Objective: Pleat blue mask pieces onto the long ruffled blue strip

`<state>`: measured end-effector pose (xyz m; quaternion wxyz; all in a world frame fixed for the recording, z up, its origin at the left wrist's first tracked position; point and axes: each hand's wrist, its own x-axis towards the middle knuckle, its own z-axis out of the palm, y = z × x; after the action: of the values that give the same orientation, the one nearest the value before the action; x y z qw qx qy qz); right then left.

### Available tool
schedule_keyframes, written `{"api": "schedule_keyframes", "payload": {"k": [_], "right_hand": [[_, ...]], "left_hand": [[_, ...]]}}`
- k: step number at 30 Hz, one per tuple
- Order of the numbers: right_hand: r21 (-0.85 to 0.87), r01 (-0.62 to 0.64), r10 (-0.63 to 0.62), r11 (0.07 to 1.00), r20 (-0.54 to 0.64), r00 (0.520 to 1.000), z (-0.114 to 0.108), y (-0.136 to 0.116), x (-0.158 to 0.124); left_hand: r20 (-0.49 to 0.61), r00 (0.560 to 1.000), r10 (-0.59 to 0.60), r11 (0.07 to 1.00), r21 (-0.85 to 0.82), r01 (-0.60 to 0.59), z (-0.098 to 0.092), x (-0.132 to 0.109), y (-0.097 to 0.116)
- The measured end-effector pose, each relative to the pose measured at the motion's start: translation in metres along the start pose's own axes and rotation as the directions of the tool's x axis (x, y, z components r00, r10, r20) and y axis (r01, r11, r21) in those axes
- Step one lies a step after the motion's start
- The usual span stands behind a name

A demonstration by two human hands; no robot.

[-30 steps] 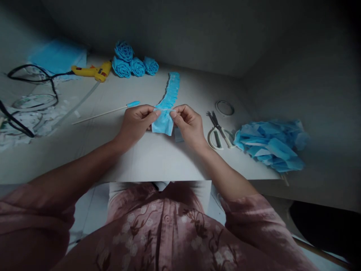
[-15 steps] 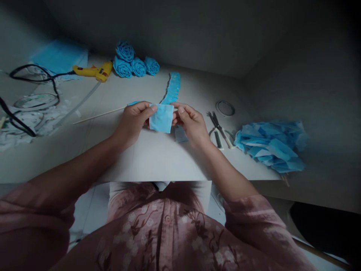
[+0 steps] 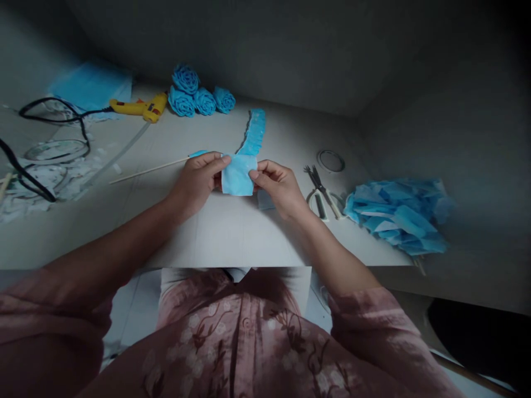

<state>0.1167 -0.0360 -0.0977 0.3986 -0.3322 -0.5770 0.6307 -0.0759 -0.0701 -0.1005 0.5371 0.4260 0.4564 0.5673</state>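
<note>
Presently, blue fabric square [image 3: 239,175]: you hold it between both hands, nearly flat toward you, over the middle of the counter [image 3: 224,237].
Left hand [image 3: 201,177]: pinched on the square's upper left corner, your thumb in front and your fingers behind.
Right hand [image 3: 280,185]: pinched on the square's right edge, your thumb in front, your other fingers partly hidden.
Gap: your hands stand apart, with the square bridging them.
Pleated blue strip [image 3: 253,131]: it runs away from you, its near end meeting the square's top edge in view; whether the two are joined, you cannot tell.
Thin stick [image 3: 151,170]: lying to the left of your left hand, its blue tip [image 3: 198,153] just beyond your knuckles.
Blue rosettes [image 3: 204,101]: four, grouped at the back, left of the strip.
Yellow glue gun [image 3: 141,108]: just left of the rosettes, black cord [image 3: 53,102] looping away to your left.
Scissors [image 3: 319,190]: near your right hand, blades pointing away from you.
Grey ring [image 3: 331,161]: lying just beyond the scissors.
Blue fabric pile [image 3: 398,213]: at your far right, beside the scissors' handles.
</note>
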Motion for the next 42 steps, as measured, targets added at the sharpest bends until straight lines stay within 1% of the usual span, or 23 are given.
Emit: {"api": "schedule_keyframes", "payload": {"k": [3, 6, 8, 11, 14, 17, 20, 24, 28, 29, 30, 31, 32, 33, 34, 35, 36, 37, 38, 40, 41, 42], "right_hand": [[-0.02, -0.004, 0.005, 1.0, 0.027, 1.0, -0.003, -0.001, 0.0], [0.012, -0.063, 0.062, 0.998, 0.064, 0.996, -0.006, -0.005, 0.001], [0.038, -0.106, 0.103, 0.994, 0.068, 0.992, -0.008, -0.007, 0.001], [0.029, -0.143, 0.14, 0.989, 0.076, 0.987, -0.01, -0.009, 0.001], [0.008, -0.124, 0.122, 0.992, 0.12, 0.985, -0.009, -0.009, 0.0], [-0.033, -0.074, 0.078, 0.997, 0.148, 0.986, -0.009, -0.008, 0.0], [-0.069, -0.042, 0.051, 0.997, 0.139, 0.989, -0.008, -0.008, 0.0], [-0.063, -0.022, 0.03, 0.998, 0.121, 0.992, -0.007, -0.007, 0.001], [-0.046, -0.014, 0.019, 0.999, 0.105, 0.994, -0.007, -0.007, 0.001], [-0.046, -0.014, 0.018, 0.999, 0.093, 0.996, -0.007, -0.007, 0.001], [-0.045, -0.014, 0.017, 0.999, 0.076, 0.997, -0.007, -0.007, 0.001], [-0.043, -0.015, 0.017, 0.999, 0.055, 0.998, -0.007, -0.007, 0.002], [-0.038, -0.015, 0.016, 0.999, 0.034, 0.999, -0.006, -0.006, 0.002], [-0.031, -0.016, 0.016, 0.999, 0.015, 1.0, -0.006, -0.006, 0.003], [-0.023, -0.017, 0.017, 1.0, 0.002, 1.0, -0.006, -0.005, 0.003], [-0.013, -0.017, 0.017, 1.0, -0.007, 1.0, -0.006, -0.004, 0.004], [-0.005, -0.016, 0.016, 1.0, -0.009, 1.0, -0.006, -0.004, 0.004], [-0.001, -0.016, 0.016, 1.0, -0.006, 1.0, -0.006, -0.003, 0.004], [0.0, -0.016, 0.016, 1.0, -0.002, 1.0, -0.006, -0.003, 0.004], [-0.008, -0.014, 0.014, 1.0, 0.007, 1.0, -0.005, -0.002, 0.004], [-0.012, -0.012, 0.012, 1.0, 0.012, 1.0, -0.005, -0.002, 0.004], [-0.014, -0.009, 0.009, 1.0, 0.019, 1.0, -0.004, -0.001, 0.004]], "left_hand": [[0.021, 0.999, -0.028, 0.999, -0.036, 0.028, -0.002, 0.001, 0.003], [0.019, 0.999, -0.026, 1.0, -0.009, 0.026, -0.005, 0.002, 0.004], [0.055, 0.997, -0.051, 0.999, 0.007, 0.051, -0.006, 0.002, 0.004], [0.139, 0.985, -0.099, 0.995, 0.036, 0.095, -0.005, 0.0, 0.002], [0.183, 0.975, -0.125, 0.991, 0.076, 0.113, -0.004, -0.002, -0.001], [0.177, 0.976, -0.125, 0.988, 0.11, 0.107, -0.005, -0.002, -0.004], [0.173, 0.978, -0.117, 0.988, 0.118, 0.098, -0.006, -0.001, -0.005], [0.163, 0.977, -0.138, 0.99, 0.059, 0.13, -0.004, 0.0, -0.002], [0.208, 0.964, -0.163, 0.985, -0.016, 0.17, -0.004, 0.004, 0.0], [0.195, 0.969, -0.15, 0.987, -0.019, 0.157, -0.004, 0.005, 0.001], [0.159, 0.98, -0.119, 0.993, 0.002, 0.12, -0.005, 0.005, 0.001], [0.095, 0.994, -0.054, 0.998, 0.049, 0.049, -0.006, 0.005, 0.002], [0.017, 0.999, 0.048, 0.99, 0.128, -0.05, -0.006, 0.004, 0.003], [-0.042, 0.983, 0.18, 0.957, 0.239, -0.165, -0.006, 0.002, 0.005], [-0.06, 0.945, 0.322, 0.889, 0.362, -0.28, -0.006, -0.001, 0.007], [-0.03, 0.891, 0.453, 0.793, 0.471, -0.387, -0.006, -0.003, 0.008], [0.037, 0.831, 0.555, 0.685, 0.546, -0.482, -0.005, -0.005, 0.009], [0.124, 0.774, 0.621, 0.582, 0.589, -0.561, -0.005, -0.007, 0.01], [0.215, 0.722, 0.658, 0.492, 0.603, -0.628, -0.005, -0.007, 0.009], [0.341, 0.628, 0.7, 0.357, 0.594, -0.721, -0.005, -0.006, 0.006], [0.383, 0.595, 0.707, 0.311, 0.588, -0.747, -0.006, -0.005, 0.004], [0.411, 0.574, 0.708, 0.279, 0.584, -0.763, -0.006, -0.003, 0.001]]}}
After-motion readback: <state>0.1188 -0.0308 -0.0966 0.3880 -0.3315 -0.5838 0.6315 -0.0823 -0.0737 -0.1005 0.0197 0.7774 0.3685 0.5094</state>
